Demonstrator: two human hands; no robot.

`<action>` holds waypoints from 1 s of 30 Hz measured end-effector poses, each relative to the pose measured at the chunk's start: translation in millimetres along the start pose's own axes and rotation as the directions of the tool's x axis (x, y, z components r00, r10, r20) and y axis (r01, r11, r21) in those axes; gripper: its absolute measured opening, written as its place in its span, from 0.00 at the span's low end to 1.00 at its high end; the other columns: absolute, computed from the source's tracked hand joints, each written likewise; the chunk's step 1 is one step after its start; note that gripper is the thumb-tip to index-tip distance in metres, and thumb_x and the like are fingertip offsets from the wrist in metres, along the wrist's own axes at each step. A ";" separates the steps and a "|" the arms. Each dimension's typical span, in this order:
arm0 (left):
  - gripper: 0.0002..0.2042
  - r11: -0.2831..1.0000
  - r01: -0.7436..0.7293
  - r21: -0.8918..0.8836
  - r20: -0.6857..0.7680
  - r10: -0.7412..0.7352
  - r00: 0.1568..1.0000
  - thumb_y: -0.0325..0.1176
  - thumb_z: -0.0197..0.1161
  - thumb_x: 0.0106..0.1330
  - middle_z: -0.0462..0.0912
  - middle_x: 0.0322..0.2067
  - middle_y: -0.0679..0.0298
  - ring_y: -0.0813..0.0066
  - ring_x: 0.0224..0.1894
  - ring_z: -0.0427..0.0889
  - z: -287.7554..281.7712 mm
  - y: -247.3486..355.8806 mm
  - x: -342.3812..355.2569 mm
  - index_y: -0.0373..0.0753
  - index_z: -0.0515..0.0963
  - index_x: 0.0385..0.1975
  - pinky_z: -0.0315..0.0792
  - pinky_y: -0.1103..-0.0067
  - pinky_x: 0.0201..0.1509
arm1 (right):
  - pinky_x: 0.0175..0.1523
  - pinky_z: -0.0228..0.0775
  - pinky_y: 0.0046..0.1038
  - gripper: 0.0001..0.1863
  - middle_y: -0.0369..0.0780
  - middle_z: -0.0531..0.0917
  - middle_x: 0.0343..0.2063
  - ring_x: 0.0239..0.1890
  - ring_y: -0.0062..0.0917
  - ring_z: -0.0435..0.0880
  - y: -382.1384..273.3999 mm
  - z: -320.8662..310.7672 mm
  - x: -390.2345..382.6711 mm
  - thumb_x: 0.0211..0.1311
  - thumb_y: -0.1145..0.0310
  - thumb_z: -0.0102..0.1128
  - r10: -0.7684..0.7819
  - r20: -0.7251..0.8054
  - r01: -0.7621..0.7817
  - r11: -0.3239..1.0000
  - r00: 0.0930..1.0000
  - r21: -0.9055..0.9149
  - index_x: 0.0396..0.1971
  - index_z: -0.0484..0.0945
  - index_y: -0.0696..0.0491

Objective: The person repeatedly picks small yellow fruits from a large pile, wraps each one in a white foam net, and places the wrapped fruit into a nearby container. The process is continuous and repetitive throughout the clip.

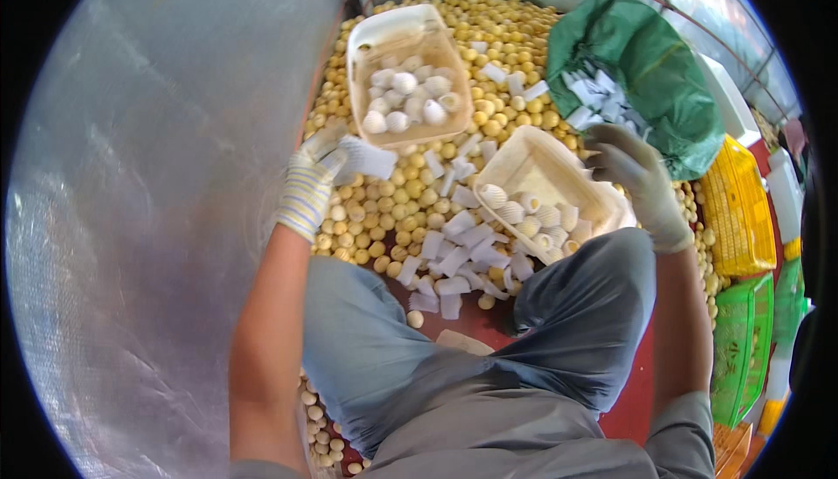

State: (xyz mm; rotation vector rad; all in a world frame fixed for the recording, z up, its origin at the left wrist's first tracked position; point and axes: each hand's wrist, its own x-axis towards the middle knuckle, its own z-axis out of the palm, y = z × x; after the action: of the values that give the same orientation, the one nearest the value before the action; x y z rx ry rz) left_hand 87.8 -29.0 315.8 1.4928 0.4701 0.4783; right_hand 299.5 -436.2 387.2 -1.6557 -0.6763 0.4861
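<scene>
Silver sheeting (166, 200) walls the left side of a workspace where round yellow balls (384, 213) lie in a deep spread and red floor (630, 374) shows beside my bent knees. Clamped in my left grip (316, 167), in a striped glove, is one end of a white net sleeve (374, 160), held just above the balls near the front left corner of a white bin (406, 43). Its long axis runs almost level across my view, dipping slightly to the right, and its free end points right, away from my fingers. Motion blurs the fingertips, so I cannot tell whether they hold anything else.

Opposite, my right grip (637, 169), also gloved and blurred, has its fingers apart and pointing left, near a green sack (690, 104) that holds more sleeves (598, 95). Just beside that wrist sits a second bin (548, 165), set slantwise, with netted balls (541, 217) gathered at its near end. Further netted balls (406, 91) fill the near part of the first bin. Loose sleeves (467, 252) lie in a jumble between my knees. Along the right stand a yellow crate (740, 208) and a green crate (742, 339).
</scene>
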 end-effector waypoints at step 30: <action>0.17 0.850 0.512 0.123 0.004 -0.516 0.856 0.34 0.63 0.65 0.85 0.44 0.60 0.74 0.44 0.82 -89.6 -299.3 -113.5 0.33 0.78 0.52 0.76 0.77 0.50 | 0.49 0.73 0.45 0.16 0.51 0.83 0.33 0.41 0.47 0.83 238.1 297.1 33.8 0.63 0.58 0.55 0.489 0.754 0.189 0.770 0.439 -0.610 0.44 0.77 0.52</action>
State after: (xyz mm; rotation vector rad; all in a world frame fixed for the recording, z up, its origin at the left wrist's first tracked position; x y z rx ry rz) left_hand -52.8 -27.0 14.6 1.4110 0.8526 -0.0045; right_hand 170.7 -220.9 98.8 -2.0324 -1.6329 1.5047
